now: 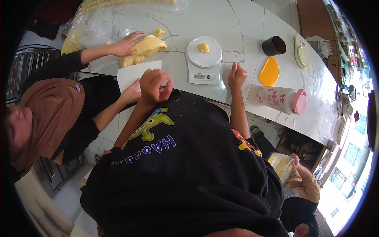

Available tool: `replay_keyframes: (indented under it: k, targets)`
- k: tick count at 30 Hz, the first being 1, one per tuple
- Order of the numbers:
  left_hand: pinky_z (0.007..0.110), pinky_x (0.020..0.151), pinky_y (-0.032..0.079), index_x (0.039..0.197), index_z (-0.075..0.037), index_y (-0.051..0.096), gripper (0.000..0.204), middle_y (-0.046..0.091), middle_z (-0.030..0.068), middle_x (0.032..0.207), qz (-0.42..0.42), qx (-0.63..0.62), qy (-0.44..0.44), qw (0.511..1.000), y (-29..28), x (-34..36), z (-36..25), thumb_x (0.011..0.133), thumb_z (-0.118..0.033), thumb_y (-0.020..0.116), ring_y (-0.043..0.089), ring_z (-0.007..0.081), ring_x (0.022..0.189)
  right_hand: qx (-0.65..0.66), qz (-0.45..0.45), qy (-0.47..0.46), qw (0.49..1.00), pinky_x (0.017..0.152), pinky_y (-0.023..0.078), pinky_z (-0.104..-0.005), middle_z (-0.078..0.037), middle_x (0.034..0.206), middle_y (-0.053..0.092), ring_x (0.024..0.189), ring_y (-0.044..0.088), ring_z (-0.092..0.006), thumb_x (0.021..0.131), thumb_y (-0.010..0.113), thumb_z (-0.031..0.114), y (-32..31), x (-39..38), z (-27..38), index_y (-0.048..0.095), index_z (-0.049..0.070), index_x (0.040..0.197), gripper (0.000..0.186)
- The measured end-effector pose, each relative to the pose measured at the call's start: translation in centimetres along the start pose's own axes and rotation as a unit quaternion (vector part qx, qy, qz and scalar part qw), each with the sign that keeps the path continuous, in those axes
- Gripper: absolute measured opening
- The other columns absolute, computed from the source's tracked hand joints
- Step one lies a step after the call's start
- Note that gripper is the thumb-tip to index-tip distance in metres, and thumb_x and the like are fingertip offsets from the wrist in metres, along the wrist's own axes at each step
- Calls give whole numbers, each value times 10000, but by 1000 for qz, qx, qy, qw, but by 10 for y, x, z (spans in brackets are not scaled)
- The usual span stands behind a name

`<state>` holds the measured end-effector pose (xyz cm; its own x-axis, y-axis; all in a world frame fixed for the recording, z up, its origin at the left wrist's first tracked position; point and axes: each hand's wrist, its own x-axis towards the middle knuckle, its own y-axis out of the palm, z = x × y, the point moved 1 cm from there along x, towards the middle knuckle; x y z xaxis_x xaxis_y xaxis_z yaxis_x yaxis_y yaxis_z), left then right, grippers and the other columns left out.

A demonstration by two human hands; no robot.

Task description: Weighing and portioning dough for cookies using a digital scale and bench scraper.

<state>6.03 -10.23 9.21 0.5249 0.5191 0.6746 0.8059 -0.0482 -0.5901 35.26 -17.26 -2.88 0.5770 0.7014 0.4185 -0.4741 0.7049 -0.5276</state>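
Note:
My left hand (155, 86) is raised near the table's front edge, its fingers loosely curled toward the thumb; I see nothing in it. A loose fist, my right hand (237, 76) rests at the table beside the digital kitchen scale (204, 63), with nothing showing in it. A small lump of yellow dough (203, 47) sits on the scale's round white plate. To the left lies a large slab of yellow dough (148, 49), with a co-worker's hand (125, 45) on it. That person's other hand (130, 93) holds a flat white rectangular sheet (139, 74) close to my left hand.
An orange dough scraper (269, 72), a dark cup (274, 46), a pale green lid-like item (302, 53) and a pink-lidded bottle (282, 100) stand on the right. Plastic sheeting (94, 27) covers dough balls (118, 3) at far left. Another person (302, 183) holds a clear container (281, 166) behind at right.

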Motion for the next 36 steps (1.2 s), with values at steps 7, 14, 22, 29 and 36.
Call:
replay_keyframes:
  k: [7, 14, 22, 29, 36]
  targets:
    - [421, 821, 438, 1133, -71, 522, 444, 557, 151, 1037, 26, 132, -171, 976, -8, 42, 91, 739, -196, 683, 552, 332, 945, 8, -22, -21, 1000, 441, 276, -355, -126, 495, 359, 434, 301, -218, 933, 508, 184, -1, 0, 2, 440, -2, 647, 348]
    - [430, 907, 446, 1343, -182, 365, 918, 474, 143, 1258, 268, 276, -191, 903, 8, 20, 181, 570, -375, 822, 507, 374, 1103, 97, 118, -255, 955, 768, 467, -375, -78, 934, 622, 858, 595, -269, 672, 713, 109, 10, -8, 141, 606, 83, 1033, 378]
    - [428, 843, 473, 1259, -212, 482, 800, 562, 83, 1086, 321, 222, -231, 891, 14, 19, 178, 554, -381, 820, 553, 291, 1044, -101, 292, -475, 824, 947, 399, -381, -158, 1207, 518, 1178, 476, -295, 786, 564, 176, 128, -57, 147, 530, 49, 1178, 413]
    - [415, 864, 460, 1258, -194, 501, 662, 536, 97, 1156, 248, 345, -87, 901, 19, 27, 188, 669, -350, 759, 535, 300, 1058, -71, 191, -504, 839, 718, 413, -339, -54, 803, 480, 782, 493, -203, 756, 547, 130, 135, -73, 149, 600, 33, 852, 147]
    - [362, 848, 464, 1156, -191, 590, 408, 562, 112, 1058, 357, 124, -212, 901, 63, 70, 209, 758, -156, 670, 562, 284, 978, -48, 198, -503, 840, 838, 414, -402, -32, 807, 493, 798, 530, -192, 754, 560, 139, 89, -55, 165, 620, 45, 888, 174]
